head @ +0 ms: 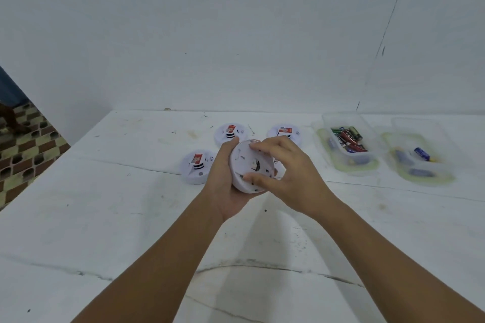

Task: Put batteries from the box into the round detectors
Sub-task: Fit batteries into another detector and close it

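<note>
I hold a white round detector (245,165) above the table, tilted with its back side toward me. My left hand (223,186) cups it from the left and below. My right hand (291,170) grips its right rim, fingers spread over the back. Three more round detectors lie face up on the table behind it: one at the left (195,166), one at the far left (229,132), one at the far right (284,131), partly hidden by my right hand. A clear plastic box (367,158) to the right holds several batteries (347,139).
A second clear box (441,165) at the far right holds a few blue batteries (422,153). Both boxes stand on their lids. The white table (131,217) meets a white wall at the back. Its left edge drops to a patterned tile floor (23,149).
</note>
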Motion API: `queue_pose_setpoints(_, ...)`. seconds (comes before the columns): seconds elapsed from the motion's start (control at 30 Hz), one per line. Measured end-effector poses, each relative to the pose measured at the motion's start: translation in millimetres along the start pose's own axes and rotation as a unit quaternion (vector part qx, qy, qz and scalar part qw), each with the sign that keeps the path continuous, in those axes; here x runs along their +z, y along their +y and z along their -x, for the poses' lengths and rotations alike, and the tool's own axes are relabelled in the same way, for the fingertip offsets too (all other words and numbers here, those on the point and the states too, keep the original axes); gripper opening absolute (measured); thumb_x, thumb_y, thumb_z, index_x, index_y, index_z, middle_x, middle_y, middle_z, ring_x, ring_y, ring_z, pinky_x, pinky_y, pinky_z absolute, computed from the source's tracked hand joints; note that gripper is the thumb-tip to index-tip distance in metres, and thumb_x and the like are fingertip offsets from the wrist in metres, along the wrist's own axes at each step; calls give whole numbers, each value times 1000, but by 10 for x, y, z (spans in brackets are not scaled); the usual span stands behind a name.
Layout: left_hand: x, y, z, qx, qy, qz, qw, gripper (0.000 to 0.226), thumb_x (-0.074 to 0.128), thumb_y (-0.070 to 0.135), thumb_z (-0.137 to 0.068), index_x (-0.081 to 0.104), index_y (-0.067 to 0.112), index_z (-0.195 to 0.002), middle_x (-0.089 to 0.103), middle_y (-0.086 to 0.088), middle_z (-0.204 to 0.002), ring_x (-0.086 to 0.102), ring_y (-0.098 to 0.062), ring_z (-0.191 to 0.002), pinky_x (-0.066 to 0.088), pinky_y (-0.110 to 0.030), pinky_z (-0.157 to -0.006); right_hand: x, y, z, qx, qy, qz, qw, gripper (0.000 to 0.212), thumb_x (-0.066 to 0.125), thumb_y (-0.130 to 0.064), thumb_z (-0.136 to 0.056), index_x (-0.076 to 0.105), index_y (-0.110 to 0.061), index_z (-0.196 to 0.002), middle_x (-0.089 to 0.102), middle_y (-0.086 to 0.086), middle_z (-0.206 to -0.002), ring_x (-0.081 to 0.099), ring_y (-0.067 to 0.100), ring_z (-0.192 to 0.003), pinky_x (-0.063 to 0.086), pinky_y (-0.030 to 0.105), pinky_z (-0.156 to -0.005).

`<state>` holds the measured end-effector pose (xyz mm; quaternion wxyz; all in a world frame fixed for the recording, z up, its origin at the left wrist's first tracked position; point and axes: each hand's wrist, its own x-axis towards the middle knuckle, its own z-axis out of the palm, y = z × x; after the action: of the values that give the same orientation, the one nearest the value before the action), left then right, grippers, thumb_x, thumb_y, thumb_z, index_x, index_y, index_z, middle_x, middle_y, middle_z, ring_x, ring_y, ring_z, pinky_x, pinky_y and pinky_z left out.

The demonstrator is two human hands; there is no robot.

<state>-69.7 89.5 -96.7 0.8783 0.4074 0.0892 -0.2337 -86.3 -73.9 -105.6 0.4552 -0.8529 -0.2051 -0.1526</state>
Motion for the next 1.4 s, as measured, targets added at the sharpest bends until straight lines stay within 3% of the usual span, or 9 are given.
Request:
queue_pose_setpoints(0.17,65,-50,-28,-22,-3,-39,999,45,49,50,-101,75,14,-109,71,-14,-111,71,-33,-94,58,-43,-74,-128,53,21,-10,-51,63,997,62,81,-47,-85,61,-30,-140,53,-16,-124,48,4,-118,38,14,-96)
queue_pose_setpoints(0.3,90,-67,12,-41,-9,-68,997,42,51,48,-99,70,16,-119,68,-15,-118,69,-34,-99,57,-44,-81,-191,93,59,-47,-79,90,992,65,80,-45,-87,57,-26,-144,51,-16,-125,45,3,-117,40,19,-97)
queue_pose_setpoints(0.5,95,-54,22,-54,-7,-87,995,39,54,47,-97,75,16,-104,70,-13,-111,71,-31,-92,58,-42,-77,-194,80,87,-39,-75,81,993,69,81,-51,-82,55,-27,-141,51,-14,-125,48,4,-117,47,27,-97)
queue_pose_setpoints(0.7,80,-103,-10,-77,-20,-99,992,41,55,47,-97,78,14,-103,71,-12,-112,67,-29,-103,55,-41,-83,-165,23,224,-40,12,71,997,64,79,-53,-68,54,-23,-118,49,-11,-112,52,8,-103,52,32,-81)
queue_pose_setpoints(0.8,20,-112,-2,-72,-11,-65,995,40,60,45,-92,79,12,-103,71,-18,-115,66,-35,-102,52,-49,-91,-221,30,302,-2,118,-49,992,62,81,-43,-69,55,-20,-121,52,-5,-117,58,13,-105,53,26,-85)
queue_pose_setpoints(0.9,-57,-114,2,-59,-18,-11,998,43,59,45,-95,73,11,-118,69,-21,-123,66,-40,-99,56,-50,-90,-285,120,347,60,189,-52,979,57,75,-46,-74,60,-23,-124,56,-7,-118,62,12,-102,52,17,-82)
queue_pose_setpoints(1.07,-109,-126,-28,-23,-52,17,998,43,52,46,-99,65,14,-126,72,-17,-119,65,-40,-106,56,-50,-89,-225,440,607,204,111,90,968,54,78,-45,-82,60,-25,-129,48,-8,-118,56,5,-103,50,29,-95)
queue_pose_setpoints(1.2,-98,-196,-56,-22,-62,11,998,44,51,47,-98,66,15,-124,67,-19,-126,61,-42,-111,55,-50,-89,-154,531,767,214,25,235,948,59,67,-60,-81,61,-27,-129,47,-9,-114,53,15,-108,41,35,-97)
queue_pose_setpoints(1.4,-3,-370,-95,-44,-68,12,997,38,53,43,-95,70,14,-113,62,-21,-127,62,-44,-110,37,-54,-117,-202,544,854,212,-21,280,936,57,60,-68,-80,61,-33,-126,50,-10,-116,47,17,-113,37,38,-103)
